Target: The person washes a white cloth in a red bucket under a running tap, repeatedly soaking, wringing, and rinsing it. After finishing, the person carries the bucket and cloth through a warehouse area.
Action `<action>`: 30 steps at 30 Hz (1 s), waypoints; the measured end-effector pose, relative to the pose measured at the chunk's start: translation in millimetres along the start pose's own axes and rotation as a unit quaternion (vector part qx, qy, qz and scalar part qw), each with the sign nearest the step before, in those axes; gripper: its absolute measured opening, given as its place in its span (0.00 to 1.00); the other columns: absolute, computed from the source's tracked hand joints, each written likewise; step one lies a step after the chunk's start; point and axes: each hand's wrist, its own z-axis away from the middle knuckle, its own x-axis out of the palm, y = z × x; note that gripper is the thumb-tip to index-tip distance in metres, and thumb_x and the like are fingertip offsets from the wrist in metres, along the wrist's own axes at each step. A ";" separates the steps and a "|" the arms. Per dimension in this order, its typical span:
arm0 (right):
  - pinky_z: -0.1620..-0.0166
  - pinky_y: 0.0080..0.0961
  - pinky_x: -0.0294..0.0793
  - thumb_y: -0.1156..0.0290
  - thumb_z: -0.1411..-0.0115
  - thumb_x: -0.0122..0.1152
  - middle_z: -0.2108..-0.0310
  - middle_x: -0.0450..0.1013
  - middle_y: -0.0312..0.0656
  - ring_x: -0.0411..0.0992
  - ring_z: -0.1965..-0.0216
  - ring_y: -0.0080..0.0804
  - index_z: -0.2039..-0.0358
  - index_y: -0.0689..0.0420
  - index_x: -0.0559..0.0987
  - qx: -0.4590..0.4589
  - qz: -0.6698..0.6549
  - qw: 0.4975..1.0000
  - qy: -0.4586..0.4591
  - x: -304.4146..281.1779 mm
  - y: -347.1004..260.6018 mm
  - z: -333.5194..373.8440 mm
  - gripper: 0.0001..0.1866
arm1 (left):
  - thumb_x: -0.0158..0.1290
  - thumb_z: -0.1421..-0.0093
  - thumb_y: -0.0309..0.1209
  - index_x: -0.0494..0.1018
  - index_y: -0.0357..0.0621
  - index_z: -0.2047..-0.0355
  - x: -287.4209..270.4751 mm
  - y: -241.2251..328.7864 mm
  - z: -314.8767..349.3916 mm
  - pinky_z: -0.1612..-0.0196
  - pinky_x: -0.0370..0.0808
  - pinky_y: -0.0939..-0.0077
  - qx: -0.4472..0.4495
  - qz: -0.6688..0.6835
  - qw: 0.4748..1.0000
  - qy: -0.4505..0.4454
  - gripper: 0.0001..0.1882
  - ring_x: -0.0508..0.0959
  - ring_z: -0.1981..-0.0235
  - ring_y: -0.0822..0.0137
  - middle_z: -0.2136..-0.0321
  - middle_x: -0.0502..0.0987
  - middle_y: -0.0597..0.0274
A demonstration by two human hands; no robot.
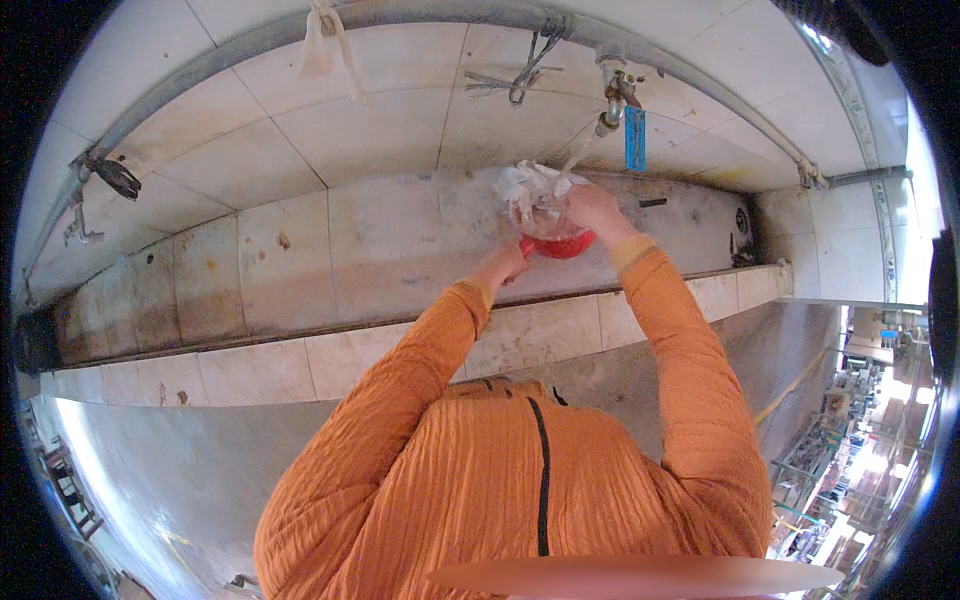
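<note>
The person leans over a long tiled trough, both orange sleeves reaching up toward 12 o'clock. The right hand is clenched on the rim of a clear bowl, holding it up at about 1 o'clock from the picture's middle, just below and left of the tap. A thin stream of water slants from the tap down to the bowl. A crumpled white bag lies in and over the bowl's top, touching the right hand's fingers. Under the clear bowl sits a red bowl, its rim showing below. The left hand is at the red bowl's 8 o'clock side, fingers against its underside; whether that grip is closed round it or only propping it cannot be told. A blue tag hangs just right of the tap. A grey pipe runs along the wall above, with a black wire tied to it at 11 o'clock from the tap.
</note>
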 end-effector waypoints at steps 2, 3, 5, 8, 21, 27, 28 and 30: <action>0.64 0.36 0.68 0.63 0.53 0.46 0.71 0.71 0.50 0.70 0.69 0.44 0.71 0.58 0.75 -0.082 0.033 0.996 0.009 12.0 -6.1 -3.2 0.14 | 0.47 0.55 0.29 0.65 0.38 0.71 -9.2 -4.3 -3.0 0.90 0.64 0.71 -0.037 -0.006 0.999 0.002 0.10 0.68 0.92 0.66 0.89 0.68 0.57; 0.64 0.36 0.68 0.64 0.53 0.46 0.72 0.71 0.50 0.70 0.69 0.44 0.72 0.58 0.75 -0.089 -0.002 0.996 0.009 15.4 -2.9 0.4 0.14 | 0.47 0.55 0.29 0.65 0.38 0.71 -15.0 -6.1 -4.3 0.90 0.64 0.71 -0.055 -0.009 0.998 0.005 0.10 0.69 0.92 0.66 0.90 0.68 0.57; 0.64 0.37 0.68 0.66 0.54 0.46 0.72 0.71 0.49 0.70 0.70 0.44 0.73 0.58 0.75 -0.160 -0.066 0.985 0.003 -26.4 -45.8 15.6 0.12 | 0.46 0.55 0.28 0.66 0.38 0.71 -36.0 -28.9 5.3 0.90 0.64 0.71 -0.129 0.001 0.990 0.050 0.10 0.69 0.92 0.66 0.90 0.68 0.57; 0.65 0.36 0.68 0.66 0.54 0.46 0.73 0.71 0.50 0.70 0.70 0.44 0.74 0.58 0.75 0.007 -0.092 0.992 0.081 7.9 -12.0 8.7 0.12 | 0.44 0.55 0.27 0.66 0.39 0.72 -22.3 6.8 20.5 0.90 0.64 0.71 -0.104 0.010 0.994 0.019 0.08 0.69 0.92 0.66 0.90 0.68 0.56; 0.67 0.37 0.68 0.60 0.54 0.51 0.74 0.70 0.51 0.70 0.70 0.44 0.75 0.61 0.74 0.006 -0.002 1.000 -0.019 -23.9 20.7 15.7 0.15 | 0.44 0.56 0.27 0.69 0.37 0.77 -33.0 15.1 35.1 0.82 0.70 0.66 -0.041 -0.080 0.995 -0.043 0.07 0.74 0.83 0.59 0.84 0.72 0.52; 0.68 0.37 0.68 0.62 0.56 0.53 0.74 0.70 0.52 0.70 0.71 0.45 0.78 0.62 0.74 -0.104 -0.043 0.992 0.053 -2.8 -45.9 14.7 0.14 | 0.43 0.56 0.27 0.70 0.38 0.72 -21.2 -20.7 18.8 0.66 0.70 0.61 -0.006 -0.147 0.988 0.053 0.11 0.73 0.67 0.54 0.72 0.73 0.48; 0.68 0.37 0.68 0.63 0.56 0.53 0.75 0.70 0.52 0.70 0.71 0.45 0.78 0.61 0.74 -0.127 -0.023 0.992 0.010 -10.2 -46.2 17.8 0.13 | 0.43 0.56 0.27 0.70 0.39 0.71 -25.5 -26.9 16.5 0.66 0.70 0.61 -0.018 -0.157 0.986 0.056 0.11 0.73 0.66 0.54 0.70 0.72 0.48; 0.69 0.37 0.68 0.64 0.57 0.53 0.75 0.70 0.52 0.70 0.71 0.46 0.78 0.60 0.74 -0.160 0.009 0.984 -0.076 -25.1 -38.9 26.4 0.11 | 0.44 0.56 0.28 0.69 0.39 0.69 -28.3 -26.4 18.0 0.65 0.70 0.62 -0.040 -0.173 0.984 0.019 0.13 0.72 0.65 0.54 0.68 0.72 0.49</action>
